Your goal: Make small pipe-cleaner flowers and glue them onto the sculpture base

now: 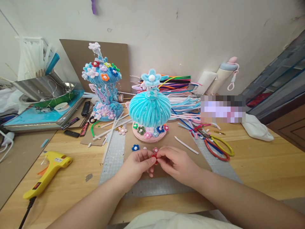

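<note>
Between my two hands is a small red pipe-cleaner flower (154,156). My left hand (138,163) pinches it from the left, and the fingertips of my right hand (177,162) close on it from the right. Fingers cover much of its petals. Just behind lie a pink flower (155,149) and a blue flower (135,148) with a white centre. Beyond them stands a turquoise pipe-cleaner jellyfish lamp shape (150,109), topped with a light blue flower (152,77). Several small flowers sit around its pink round base (147,136).
A finished-looking blue jellyfish piece (103,76) covered in flowers stands back left. On the left lies a yellow glue gun (49,171). Scissors (215,148) with red and yellow handles rest at right, near a white stick (186,145). Pipe cleaners (183,105) are piled behind.
</note>
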A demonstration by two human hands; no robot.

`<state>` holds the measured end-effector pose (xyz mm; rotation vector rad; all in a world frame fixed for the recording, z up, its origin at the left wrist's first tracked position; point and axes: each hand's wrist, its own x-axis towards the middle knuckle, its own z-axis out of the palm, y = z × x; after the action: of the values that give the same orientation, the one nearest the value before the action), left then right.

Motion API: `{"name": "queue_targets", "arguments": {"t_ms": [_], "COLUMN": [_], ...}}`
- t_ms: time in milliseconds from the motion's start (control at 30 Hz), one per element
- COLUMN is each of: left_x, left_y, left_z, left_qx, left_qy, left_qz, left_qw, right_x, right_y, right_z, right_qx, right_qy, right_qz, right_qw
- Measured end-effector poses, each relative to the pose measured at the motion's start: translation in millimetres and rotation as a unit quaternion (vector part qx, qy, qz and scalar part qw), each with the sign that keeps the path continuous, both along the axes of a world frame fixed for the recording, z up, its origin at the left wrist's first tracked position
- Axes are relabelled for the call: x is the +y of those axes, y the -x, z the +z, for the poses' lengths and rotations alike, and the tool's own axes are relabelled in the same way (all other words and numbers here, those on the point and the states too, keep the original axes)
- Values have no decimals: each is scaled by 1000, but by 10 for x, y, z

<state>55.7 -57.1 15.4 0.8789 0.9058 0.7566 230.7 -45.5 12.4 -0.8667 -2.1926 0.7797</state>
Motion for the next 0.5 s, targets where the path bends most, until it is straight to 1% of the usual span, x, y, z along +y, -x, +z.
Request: {"name": "queue_targets", "arguments": {"t_ms": [67, 133, 233, 367, 433, 500], "left_x": [9, 14, 14, 9, 6, 1], "left_y": [5, 9, 4, -19, -30, -32], "left_z": [-7, -15, -34, -64, -66, -52], "left_qx": [26, 36, 20, -1, -3, -9], "left_qy": [-34, -47, -31, 2, 12, 16], "left_qz": [-13, -21, -8, 18, 18, 13], "left_qw": [999, 998, 999, 1000, 1000, 1000], "right_x": [8, 17, 27, 21, 13, 5], "right_y": [1, 2, 6, 23, 34, 46], "right_z": [3, 9, 8, -30, -50, -58], "right_qx": [-9, -16, -21, -15, -14, -8], "right_qy": [15, 41, 67, 45, 40, 61], "right_qz": [1, -3, -16, -35, -41, -42], "right_qw": [1000, 999, 997, 998, 998, 997]}}
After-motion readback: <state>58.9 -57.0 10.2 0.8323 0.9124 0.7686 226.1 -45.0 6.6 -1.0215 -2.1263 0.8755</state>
